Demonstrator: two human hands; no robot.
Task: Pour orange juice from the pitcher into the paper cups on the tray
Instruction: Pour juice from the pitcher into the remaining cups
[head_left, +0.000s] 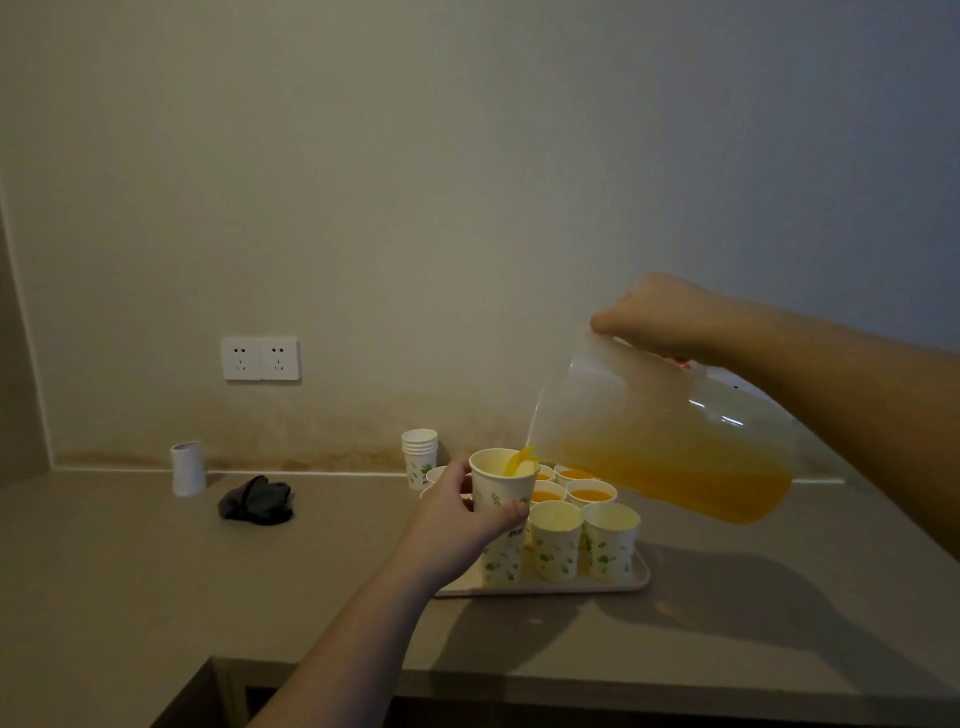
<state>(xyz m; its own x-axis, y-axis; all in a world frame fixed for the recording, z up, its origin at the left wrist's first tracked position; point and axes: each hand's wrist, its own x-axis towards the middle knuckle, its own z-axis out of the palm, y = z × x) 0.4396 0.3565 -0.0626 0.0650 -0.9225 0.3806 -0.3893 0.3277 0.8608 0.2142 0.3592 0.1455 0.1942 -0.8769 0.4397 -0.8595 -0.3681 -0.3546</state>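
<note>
A person is tilting a large translucent plastic pitcher (660, 431) steeply leftward above a tray of paper cups, its lower half glowing with orange juice (691, 478) that is pooling toward the spout. The right hand (657, 317) is wrapping around the pitcher's top from above, fingers curled over its handle side; the exact hold is hidden behind the knuckles. A thin ribbon of juice is spilling from the lip into a raised paper cup (503, 480), white with small green leaf prints, which the left hand (457, 519) is gripping around its middle, thumb across the front and fingers curling behind. The cup is hovering just above the near-left part of the pale rectangular tray (641, 574). On the tray, two near cups (555, 540) are standing with no juice visible inside them, while several cups behind them (591, 493) are showing juice. A short stack of spare cups (420, 457) is standing near the wall, just beyond the tray.

The tray is resting on a grey-brown countertop (156, 571) running along a plain beige wall (415, 156), stained darker just above the counter. A double wall socket (261, 358) is sitting at left; below it, a white roll (188, 468) is standing upright beside a crumpled black item (257, 501).
</note>
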